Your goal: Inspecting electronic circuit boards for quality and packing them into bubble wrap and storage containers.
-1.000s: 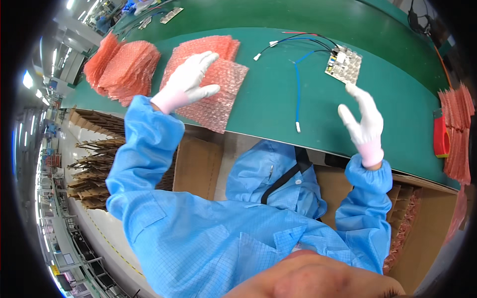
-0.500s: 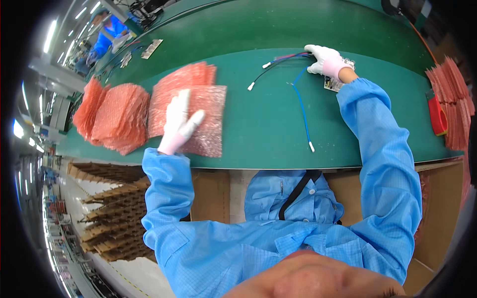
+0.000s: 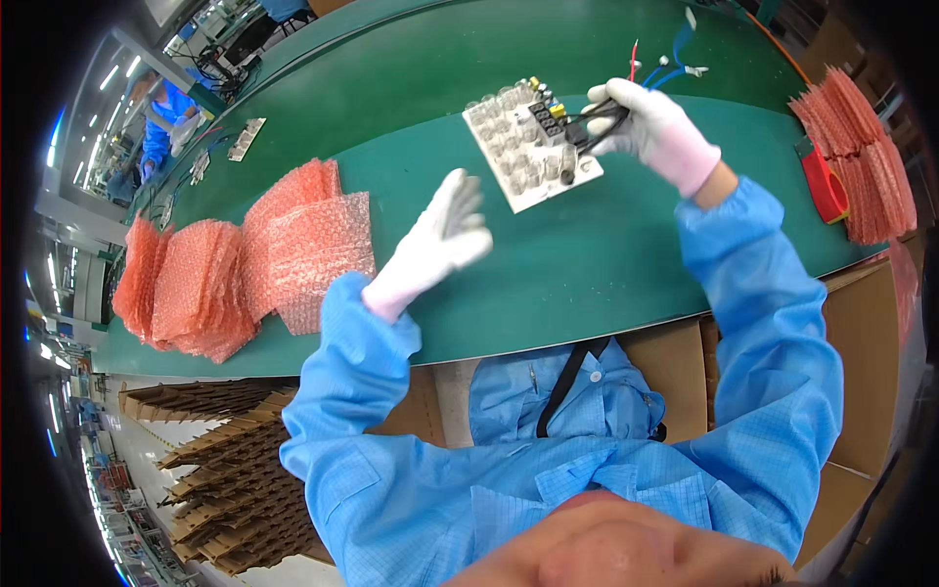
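Observation:
My right hand [image 3: 650,132], in a white glove, is closed around the dark wires [image 3: 599,125] of a white circuit board [image 3: 528,161]. The board tilts over the green bench; it carries rows of clear round parts, a black display and small yellow components. Blue wires [image 3: 675,61] and a red one stick out beyond my fingers. My left hand [image 3: 440,240], also gloved, is open and holds nothing, its fingers pointing toward the board. Left of it lies a sheet of pink bubble wrap [image 3: 323,254] on top of a stack.
More pink bubble-wrap pieces [image 3: 201,289] lie on the left of the green bench [image 3: 558,269]. At the right edge stand another pink stack [image 3: 861,161] and a red tape dispenser [image 3: 825,186]. Cardboard dividers [image 3: 235,479] are piled below. A co-worker in blue [image 3: 168,122] is far left.
My left hand has left the bubble wrap and moved right, toward the board. My right hand has lifted the circuit board by its wires, bringing the component side into view.

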`<state>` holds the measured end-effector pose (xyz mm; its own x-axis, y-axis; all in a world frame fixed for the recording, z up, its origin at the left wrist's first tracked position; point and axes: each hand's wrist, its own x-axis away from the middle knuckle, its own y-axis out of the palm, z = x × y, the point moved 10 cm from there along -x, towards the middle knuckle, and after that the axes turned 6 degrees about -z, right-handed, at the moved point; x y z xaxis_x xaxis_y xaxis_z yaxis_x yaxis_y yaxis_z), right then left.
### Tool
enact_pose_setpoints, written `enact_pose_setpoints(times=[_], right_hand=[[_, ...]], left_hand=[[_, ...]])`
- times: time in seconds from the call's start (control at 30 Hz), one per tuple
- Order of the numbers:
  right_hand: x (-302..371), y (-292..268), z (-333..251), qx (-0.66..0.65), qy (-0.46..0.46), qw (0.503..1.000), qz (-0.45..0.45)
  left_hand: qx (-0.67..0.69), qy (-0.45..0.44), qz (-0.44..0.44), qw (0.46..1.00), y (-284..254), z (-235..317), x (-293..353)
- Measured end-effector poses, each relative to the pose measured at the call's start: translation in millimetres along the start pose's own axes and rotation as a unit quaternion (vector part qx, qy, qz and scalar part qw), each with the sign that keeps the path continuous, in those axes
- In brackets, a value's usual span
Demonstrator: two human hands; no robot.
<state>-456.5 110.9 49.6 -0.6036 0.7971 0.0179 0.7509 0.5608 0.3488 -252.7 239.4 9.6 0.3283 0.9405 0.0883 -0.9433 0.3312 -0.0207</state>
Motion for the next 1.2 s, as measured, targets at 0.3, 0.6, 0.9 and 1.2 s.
enact_pose_setpoints(times=[0.3, 0.6, 0.9, 1.2], right_hand=[[46, 51, 62, -0.045, 0.025, 0.999, 0.008], [77, 20, 22, 0.279, -0.029, 0.959, 0.027], [-35, -10, 49, 0.781, 0.101, 0.614, 0.060], [-37, -9, 63, 0.797, 0.134, 0.588, 0.003]], left_hand=[[0.495, 0.084, -0.097, 0.859, 54, 17, -15], [0.298, 0.087, -0.089, 0.946, 32, -3, -12], [0.286, 0.041, -0.156, 0.945, 59, -20, -8], [0.425, 0.034, -0.050, 0.903, 26, -26, -20]])
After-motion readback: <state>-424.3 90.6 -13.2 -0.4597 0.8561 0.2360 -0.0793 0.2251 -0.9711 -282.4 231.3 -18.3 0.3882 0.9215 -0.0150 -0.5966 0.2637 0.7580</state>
